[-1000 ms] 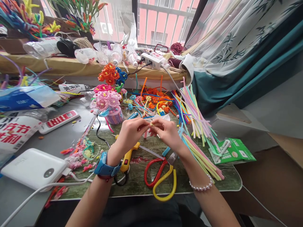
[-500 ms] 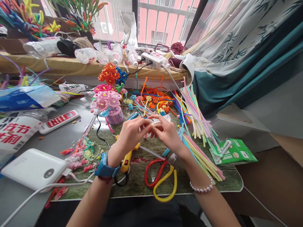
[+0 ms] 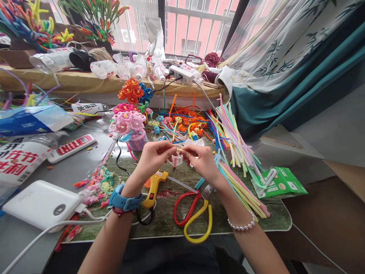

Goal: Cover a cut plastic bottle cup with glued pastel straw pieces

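Above the middle of the table, my left hand (image 3: 156, 156) and my right hand (image 3: 202, 159) meet, fingertips pinched on a short pale yellow piece of pipe cleaner (image 3: 179, 150). Most of the piece is hidden by the fingers. Just below the fingertips is a small clear plastic piece (image 3: 176, 161) with something pink in it. A yellow glue gun (image 3: 154, 189) lies under my left wrist, its nozzle hidden. Scissors (image 3: 210, 224) with one red and one yellow handle rest near my right forearm, blades partly covered.
Pastel pipe cleaners (image 3: 242, 186) lie in bundles on the right, beside a green packet (image 3: 285, 182). A pot of pipe-cleaner flowers (image 3: 137, 140) stands behind my left hand. At left are a white power bank (image 3: 40, 205) with a cable and a remote-like object (image 3: 71, 147).
My hands have drawn slightly apart and turned, so the yellow piece now shows between the fingertips. My left wrist has rotated, showing the watch strap. More of the glue gun is visible.
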